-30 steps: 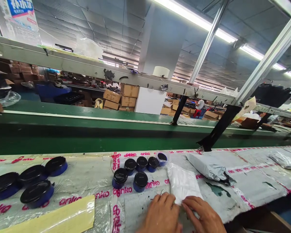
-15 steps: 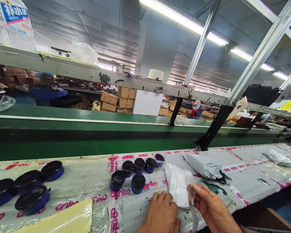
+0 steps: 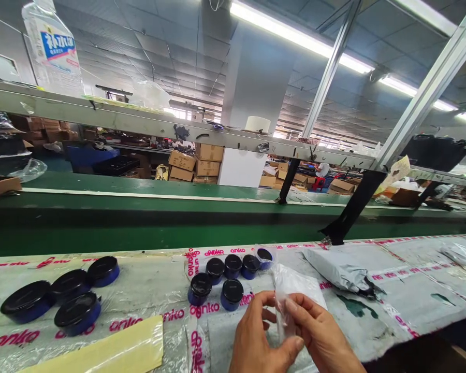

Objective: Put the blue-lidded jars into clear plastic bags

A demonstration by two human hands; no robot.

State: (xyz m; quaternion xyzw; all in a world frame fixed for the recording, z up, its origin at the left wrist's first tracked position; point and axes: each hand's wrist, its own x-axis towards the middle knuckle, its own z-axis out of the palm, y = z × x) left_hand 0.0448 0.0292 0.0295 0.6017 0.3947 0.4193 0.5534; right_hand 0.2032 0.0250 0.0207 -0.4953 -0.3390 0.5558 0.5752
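Observation:
A thin clear plastic bag (image 3: 284, 316) is held between both hands near the front of the table. My left hand (image 3: 258, 336) has its fingers curled around the bag's left side. My right hand (image 3: 318, 329) pinches the bag from the right. Behind them lies a stack of white plastic bags (image 3: 299, 282). Several round black-lidded blue containers (image 3: 232, 294) stand just left of the stack. One more container (image 3: 264, 258), at the back, has clear plastic around it. Larger black-and-blue round containers (image 3: 77, 313) sit at the left.
A yellow sheet (image 3: 128, 347) lies at the front left. Behind the hands is a grey plastic package (image 3: 336, 269). A green conveyor (image 3: 140, 233) runs beyond the table, under a metal shelf (image 3: 140, 116) with a bottle (image 3: 56, 57) and a tape roll (image 3: 257, 124).
My right hand has moved left with the clear bag, and my left hand has lifted off the table and closed on it too. The view has shifted slightly left.

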